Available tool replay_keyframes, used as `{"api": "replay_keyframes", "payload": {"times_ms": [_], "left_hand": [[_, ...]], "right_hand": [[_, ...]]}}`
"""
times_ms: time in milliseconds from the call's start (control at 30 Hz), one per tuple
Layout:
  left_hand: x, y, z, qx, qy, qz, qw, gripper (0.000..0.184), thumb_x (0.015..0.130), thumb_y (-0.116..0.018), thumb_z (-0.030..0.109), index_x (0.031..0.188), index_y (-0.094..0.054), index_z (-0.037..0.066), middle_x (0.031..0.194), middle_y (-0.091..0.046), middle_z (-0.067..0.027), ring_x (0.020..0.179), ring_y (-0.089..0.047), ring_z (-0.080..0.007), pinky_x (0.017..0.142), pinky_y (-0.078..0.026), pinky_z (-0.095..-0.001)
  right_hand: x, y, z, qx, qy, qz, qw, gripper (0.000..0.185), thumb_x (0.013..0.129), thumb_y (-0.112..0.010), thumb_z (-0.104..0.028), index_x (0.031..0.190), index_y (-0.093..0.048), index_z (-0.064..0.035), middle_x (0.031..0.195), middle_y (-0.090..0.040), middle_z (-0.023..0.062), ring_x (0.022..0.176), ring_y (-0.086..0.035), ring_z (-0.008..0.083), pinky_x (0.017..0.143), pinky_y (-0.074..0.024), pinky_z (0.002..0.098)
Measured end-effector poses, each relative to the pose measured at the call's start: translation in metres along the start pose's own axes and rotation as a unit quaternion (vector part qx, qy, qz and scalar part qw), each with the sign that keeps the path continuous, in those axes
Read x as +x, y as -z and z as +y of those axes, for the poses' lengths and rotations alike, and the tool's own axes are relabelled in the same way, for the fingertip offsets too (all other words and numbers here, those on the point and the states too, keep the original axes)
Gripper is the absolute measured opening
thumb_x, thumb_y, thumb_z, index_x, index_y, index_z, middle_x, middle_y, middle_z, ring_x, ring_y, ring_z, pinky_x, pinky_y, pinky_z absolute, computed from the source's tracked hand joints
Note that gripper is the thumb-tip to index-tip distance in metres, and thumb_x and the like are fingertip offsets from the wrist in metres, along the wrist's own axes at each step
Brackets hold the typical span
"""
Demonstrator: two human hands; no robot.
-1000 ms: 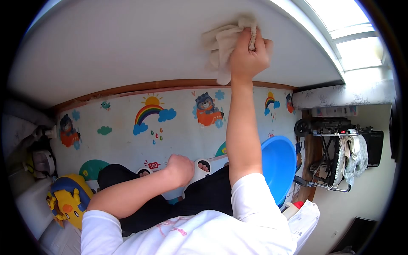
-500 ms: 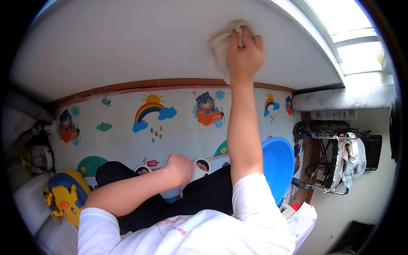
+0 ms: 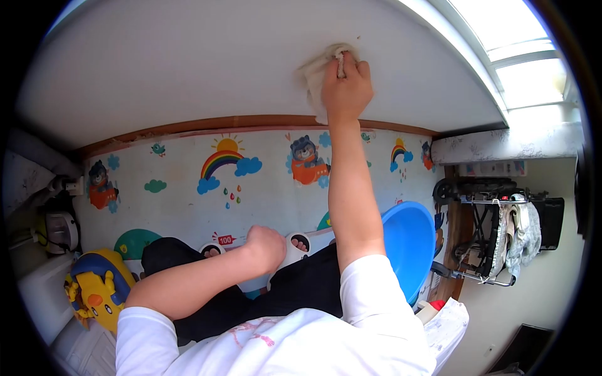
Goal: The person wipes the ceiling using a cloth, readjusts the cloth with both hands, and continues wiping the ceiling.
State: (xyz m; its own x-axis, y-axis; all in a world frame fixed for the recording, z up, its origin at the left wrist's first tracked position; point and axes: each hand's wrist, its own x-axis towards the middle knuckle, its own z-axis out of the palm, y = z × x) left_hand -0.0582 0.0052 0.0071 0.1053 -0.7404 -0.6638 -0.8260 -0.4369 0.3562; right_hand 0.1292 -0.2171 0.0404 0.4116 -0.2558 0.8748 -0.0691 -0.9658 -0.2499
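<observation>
My right hand (image 3: 348, 91) is closed around a bunched off-white cloth (image 3: 316, 78) and presses it against the white wall (image 3: 188, 69). Part of the cloth hangs loose to the left of the fingers. Held low in front of my body, my left hand (image 3: 266, 247) is curled into a fist, with nothing showing in it. Its curled fingers are mostly turned away from view. A small dark speck shows on the wall just above the cloth.
Below the wall runs a brown wooden strip (image 3: 251, 121), then a mat (image 3: 169, 207) printed with rainbows and bears. A blue basin (image 3: 411, 250) stands right of my right arm. A yellow duck-faced item (image 3: 100, 291) sits at left, a folded wheeled frame (image 3: 489, 232) at right.
My right hand and the cloth have slid a little left and down along the wall, uncovering the small speck. My left fist stays in place.
</observation>
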Motion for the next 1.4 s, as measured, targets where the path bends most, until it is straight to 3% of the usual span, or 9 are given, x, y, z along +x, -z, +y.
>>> {"api": "replay_keyframes", "payload": {"times_ms": [67,267,467,567,767,867,1267,1367,1400], "left_hand": [[0.002,-0.005,-0.002,-0.026,-0.007,0.009,1.0,0.044,0.068,-0.075,0.019,0.106,-0.064,0.0,0.101,-0.067,-0.0141,0.095,-0.065,-0.0285,0.078,-0.051,-0.0392],[-0.002,0.004,0.0,-0.018,-0.012,-0.007,1.0,0.046,0.065,-0.076,0.017,0.106,-0.063,-0.001,0.101,-0.066,-0.0144,0.095,-0.065,-0.0287,0.077,-0.051,-0.0393],[-0.005,0.0,-0.002,-0.025,-0.007,0.001,1.0,0.048,0.065,-0.077,0.018,0.107,-0.063,-0.001,0.101,-0.066,-0.0146,0.095,-0.065,-0.0286,0.077,-0.051,-0.0395],[-0.008,0.008,-0.001,-0.035,-0.007,-0.012,0.999,0.048,0.065,-0.077,0.018,0.107,-0.063,-0.001,0.101,-0.066,-0.0148,0.095,-0.065,-0.0284,0.077,-0.051,-0.0396],[-0.007,0.005,-0.003,-0.026,-0.014,-0.01,1.0,0.044,0.068,-0.074,0.016,0.107,-0.063,-0.001,0.101,-0.066,-0.0148,0.095,-0.065,-0.0279,0.077,-0.051,-0.0395],[-0.006,0.003,-0.004,-0.022,-0.013,0.005,1.0,0.041,0.07,-0.072,0.017,0.106,-0.063,-0.001,0.101,-0.066,-0.0147,0.094,-0.065,-0.0275,0.076,-0.052,-0.0392],[-0.001,0.011,-0.003,-0.033,-0.008,-0.016,0.999,0.043,0.067,-0.075,0.018,0.104,-0.064,-0.001,0.1,-0.067,-0.0144,0.092,-0.066,-0.0282,0.075,-0.052,-0.0389],[-0.001,0.013,-0.001,-0.003,0.009,-0.015,1.0,0.026,0.082,-0.063,0.017,0.107,-0.07,0.009,0.107,-0.069,-0.0077,0.101,-0.066,-0.0232,0.078,-0.051,-0.0358],[0.0,0.009,-0.002,-0.014,0.004,-0.007,1.0,0.031,0.077,-0.067,0.017,0.105,-0.068,0.006,0.104,-0.068,-0.0101,0.098,-0.066,-0.0249,0.077,-0.051,-0.0371]], "right_hand": [[0.003,0.006,0.001,0.009,0.0,-0.023,1.0,0.021,0.076,-0.07,-0.016,0.095,-0.073,-0.008,0.08,-0.059,0.0052,0.064,-0.062,0.0235,0.055,-0.0509,0.0333],[0.023,0.01,-0.011,0.023,-0.01,0.025,0.999,0.022,0.076,-0.07,-0.017,0.096,-0.073,-0.0077,0.08,-0.059,0.0051,0.065,-0.062,0.0238,0.056,-0.0513,0.0332],[0.013,0.013,-0.002,0.01,-0.01,-0.035,0.999,0.022,0.077,-0.069,-0.016,0.096,-0.073,-0.0067,0.081,-0.059,0.0063,0.064,-0.061,0.0246,0.057,-0.0512,0.0337],[0.023,0.015,-0.009,0.051,-0.021,0.037,0.998,0.022,0.077,-0.069,-0.017,0.096,-0.073,-0.006,0.081,-0.06,0.0066,0.064,-0.062,0.0252,0.058,-0.0514,0.0347],[-0.007,-0.002,0.008,0.021,-0.011,-0.018,1.0,0.022,0.078,-0.069,-0.016,0.097,-0.073,-0.006,0.079,-0.059,0.0064,0.064,-0.061,0.024,0.057,-0.0504,0.0334],[0.005,0.011,0.001,0.05,-0.067,-0.014,0.996,0.023,0.078,-0.069,-0.017,0.099,-0.073,-0.007,0.079,-0.058,0.0058,0.064,-0.06,0.0229,0.057,-0.0501,0.0325],[0.006,0.006,0.009,0.072,-0.04,0.022,0.996,0.023,0.077,-0.07,-0.014,0.098,-0.073,-0.0056,0.076,-0.056,0.0062,0.063,-0.059,0.0218,0.056,-0.0499,0.0323],[0.014,0.003,0.004,0.075,-0.025,0.065,0.995,0.022,0.076,-0.071,-0.013,0.097,-0.073,-0.005,0.076,-0.057,0.0065,0.062,-0.059,0.022,0.056,-0.0497,0.0322],[0.01,0.0,0.006,0.074,-0.03,0.052,0.995,0.022,0.077,-0.071,-0.013,0.097,-0.073,-0.0048,0.076,-0.057,0.0067,0.062,-0.059,0.0223,0.056,-0.0497,0.0321]]}}
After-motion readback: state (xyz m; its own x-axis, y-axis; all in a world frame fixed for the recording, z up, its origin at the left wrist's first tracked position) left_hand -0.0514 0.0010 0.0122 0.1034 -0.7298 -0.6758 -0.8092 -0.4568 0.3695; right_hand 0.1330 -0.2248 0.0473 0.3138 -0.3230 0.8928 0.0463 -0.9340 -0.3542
